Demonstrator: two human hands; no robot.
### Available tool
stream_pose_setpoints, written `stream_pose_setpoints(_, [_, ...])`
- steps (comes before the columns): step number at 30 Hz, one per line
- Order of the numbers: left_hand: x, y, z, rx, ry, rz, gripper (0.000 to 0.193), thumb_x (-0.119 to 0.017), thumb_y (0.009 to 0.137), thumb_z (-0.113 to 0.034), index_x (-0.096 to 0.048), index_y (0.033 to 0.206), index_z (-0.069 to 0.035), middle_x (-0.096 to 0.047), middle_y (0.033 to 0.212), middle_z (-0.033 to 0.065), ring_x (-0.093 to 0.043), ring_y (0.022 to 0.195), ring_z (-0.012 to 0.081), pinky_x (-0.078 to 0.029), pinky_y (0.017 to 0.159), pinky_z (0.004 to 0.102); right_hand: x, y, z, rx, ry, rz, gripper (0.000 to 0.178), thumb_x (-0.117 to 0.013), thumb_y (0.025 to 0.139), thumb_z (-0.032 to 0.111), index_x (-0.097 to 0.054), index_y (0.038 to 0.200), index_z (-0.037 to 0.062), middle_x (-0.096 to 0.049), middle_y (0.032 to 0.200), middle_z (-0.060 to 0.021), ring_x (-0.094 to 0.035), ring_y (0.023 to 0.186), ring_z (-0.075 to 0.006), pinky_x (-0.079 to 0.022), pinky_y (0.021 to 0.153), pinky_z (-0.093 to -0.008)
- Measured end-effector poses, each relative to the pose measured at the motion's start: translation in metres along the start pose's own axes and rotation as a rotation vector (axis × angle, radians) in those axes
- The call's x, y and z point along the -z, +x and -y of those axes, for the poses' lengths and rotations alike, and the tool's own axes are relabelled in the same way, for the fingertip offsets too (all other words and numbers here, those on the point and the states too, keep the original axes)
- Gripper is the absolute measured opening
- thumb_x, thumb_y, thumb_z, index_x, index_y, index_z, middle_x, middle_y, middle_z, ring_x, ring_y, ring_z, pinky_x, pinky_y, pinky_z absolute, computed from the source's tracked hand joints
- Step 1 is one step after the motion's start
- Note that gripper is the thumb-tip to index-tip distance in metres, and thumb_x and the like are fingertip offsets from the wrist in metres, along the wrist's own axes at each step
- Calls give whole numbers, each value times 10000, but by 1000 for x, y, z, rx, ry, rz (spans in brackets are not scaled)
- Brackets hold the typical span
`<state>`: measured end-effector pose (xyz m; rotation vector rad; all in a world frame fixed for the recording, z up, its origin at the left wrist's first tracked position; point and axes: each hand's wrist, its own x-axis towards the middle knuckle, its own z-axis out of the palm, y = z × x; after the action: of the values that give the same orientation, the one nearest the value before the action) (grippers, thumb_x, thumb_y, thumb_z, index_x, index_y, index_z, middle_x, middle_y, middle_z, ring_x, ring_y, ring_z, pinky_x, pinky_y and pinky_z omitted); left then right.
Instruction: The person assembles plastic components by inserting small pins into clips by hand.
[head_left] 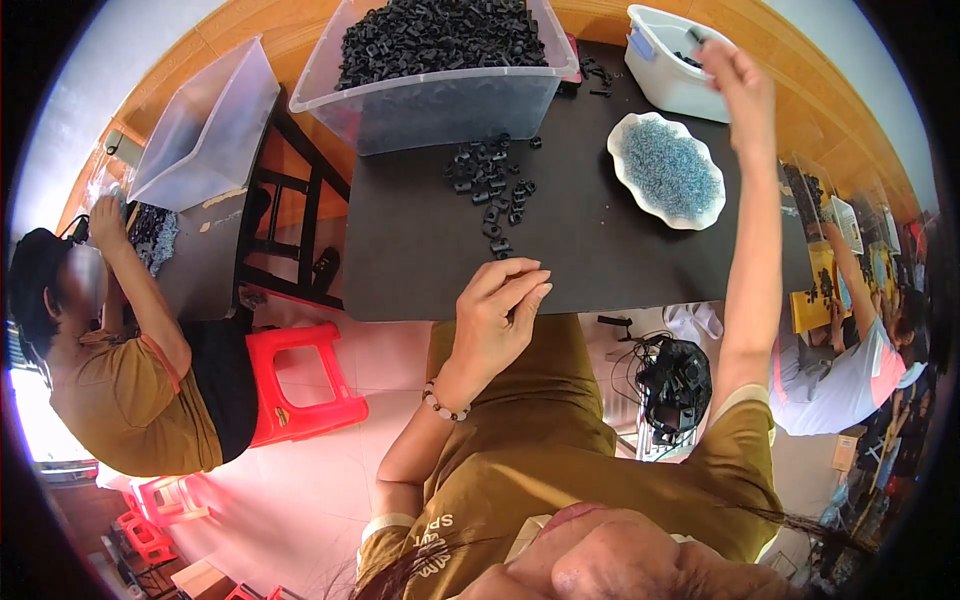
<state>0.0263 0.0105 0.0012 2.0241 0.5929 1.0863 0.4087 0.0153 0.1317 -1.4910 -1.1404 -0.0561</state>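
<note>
One dark piece (697, 37) is held by the right hand (738, 85) over the white bin (662, 78), between one and two o'clock. The left hand (495, 308) has fingertips near together (if holding anything, one cannot tell), black parts (486, 172) at its twelve o'clock.

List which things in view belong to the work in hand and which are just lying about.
Apparently in use:
black part in the right hand
white bin beside it
clear tub of black parts
loose black parts on the table
scalloped white dish of bluish pieces

Apparently just lying about:
red plastic stool
black wire-trailing bundle
</note>
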Motion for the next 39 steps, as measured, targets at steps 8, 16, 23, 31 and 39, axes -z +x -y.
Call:
stream_pose_setpoints(8, [3,-2,7,-71,69,3,145,-748,830,-11,-750,975,-22,-700,1070,91,-672,941,243,-555,784,326,-55,-52,30,-37,-62,288,281,-634,989,277,-703,1144,52,-732,945,-19,-651,864,-97,-519,797,-273])
stream_pose_setpoints(16, [7,-8,13,-152,14,6,129,-730,776,36,-726,895,-13,-701,984,78,-662,862,241,-549,761,334,-129,-163,64,407,-46,805,207,-728,810,17,-695,1013,42,-661,952,-105,-630,899,-311,-534,747,-395])
stream_pose_setpoints(23, [11,-13,12,-103,-26,-9,100,-716,738,36,-683,816,-17,-702,934,73,-651,804,231,-540,728,323,-133,-171,67,447,-86,764,210,-769,785,96,-687,974,56,-643,932,-86,-616,861,-304,-524,719,-391])
stream_pose_setpoints(31, [11,-14,12,-92,-21,-13,96,-707,737,35,-681,810,-21,-704,924,70,-656,795,222,-546,709,312,-130,-185,62,464,-150,771,164,-754,805,126,-680,934,57,-637,917,-80,-610,878,-301,-518,731,-396])
stream_pose_setpoints(39, [9,-6,10,23,-114,-68,70,-693,824,38,-718,873,-5,-705,958,80,-663,831,148,-536,722,263,-114,-182,54,104,79,672,107,-697,891,75,-694,987,29,-677,901,-83,-639,810,-213,-509,705,-310])
